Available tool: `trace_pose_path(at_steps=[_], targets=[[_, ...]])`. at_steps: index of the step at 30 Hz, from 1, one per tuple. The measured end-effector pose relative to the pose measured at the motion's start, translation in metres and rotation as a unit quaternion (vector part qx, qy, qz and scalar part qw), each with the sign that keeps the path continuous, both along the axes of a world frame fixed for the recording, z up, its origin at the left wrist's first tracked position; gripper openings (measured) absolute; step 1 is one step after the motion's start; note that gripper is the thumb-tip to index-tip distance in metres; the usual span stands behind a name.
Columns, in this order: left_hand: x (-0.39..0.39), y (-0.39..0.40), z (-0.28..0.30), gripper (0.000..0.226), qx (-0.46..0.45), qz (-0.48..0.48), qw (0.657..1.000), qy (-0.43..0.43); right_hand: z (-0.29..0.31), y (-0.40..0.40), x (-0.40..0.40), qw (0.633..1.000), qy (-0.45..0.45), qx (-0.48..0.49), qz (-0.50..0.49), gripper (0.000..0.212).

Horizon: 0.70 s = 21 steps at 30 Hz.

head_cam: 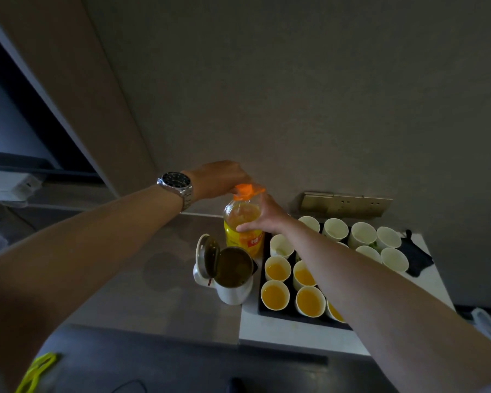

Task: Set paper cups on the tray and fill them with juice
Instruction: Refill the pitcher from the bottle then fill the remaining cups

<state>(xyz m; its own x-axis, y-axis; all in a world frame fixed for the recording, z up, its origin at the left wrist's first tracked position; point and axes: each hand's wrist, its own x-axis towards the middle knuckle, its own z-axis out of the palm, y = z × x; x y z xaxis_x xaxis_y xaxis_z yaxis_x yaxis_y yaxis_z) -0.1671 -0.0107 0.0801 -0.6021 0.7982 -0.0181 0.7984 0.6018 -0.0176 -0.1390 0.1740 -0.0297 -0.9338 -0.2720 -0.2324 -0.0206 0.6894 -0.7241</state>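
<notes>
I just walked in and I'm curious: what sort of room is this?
Probably a hotel room or office refreshment corner: an electric kettle with its lid open sits on a counter, a brass socket panel is set in the wall, and a black tray of paper cups stands beside it.

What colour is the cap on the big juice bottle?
Orange. The plastic screw cap shows best in the head view, under the left hand.

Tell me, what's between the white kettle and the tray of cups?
Nothing stands there in the head view: the kettle sits right beside the tray, with only a thin strip of counter showing.
</notes>
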Motion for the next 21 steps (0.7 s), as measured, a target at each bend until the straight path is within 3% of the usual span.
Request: trace_pose_path(at_steps=[5,9,14,17,19,21], targets=[[0.011,-0.016,-0.025,0.031,0.177,0.079,0.976,-0.104,0.001,-0.004,0.015,0.999,-0.009,-0.006,-0.041,0.142],[0.035,-0.029,-0.033,0.055,0.301,0.222,0.915,-0.151,0.009,-0.004,0.035,0.996,-0.023,0.004,-0.083,0.144],[0.065,-0.046,-0.047,0.025,0.297,0.4,0.859,-0.12,0.012,-0.016,0.087,0.971,0.044,-0.051,-0.228,0.096],[0.082,-0.052,-0.051,0.024,0.232,0.485,0.803,-0.256,0.012,-0.028,0.109,0.965,0.067,-0.092,-0.237,0.057],[0.092,-0.059,-0.052,0.028,0.232,0.525,0.743,-0.344,0.011,-0.038,0.114,0.979,0.04,-0.105,-0.172,0.033],[0.101,-0.064,-0.055,0.023,0.229,0.536,0.713,-0.39,0.014,-0.046,0.119,0.987,0.011,-0.112,-0.113,0.017]])
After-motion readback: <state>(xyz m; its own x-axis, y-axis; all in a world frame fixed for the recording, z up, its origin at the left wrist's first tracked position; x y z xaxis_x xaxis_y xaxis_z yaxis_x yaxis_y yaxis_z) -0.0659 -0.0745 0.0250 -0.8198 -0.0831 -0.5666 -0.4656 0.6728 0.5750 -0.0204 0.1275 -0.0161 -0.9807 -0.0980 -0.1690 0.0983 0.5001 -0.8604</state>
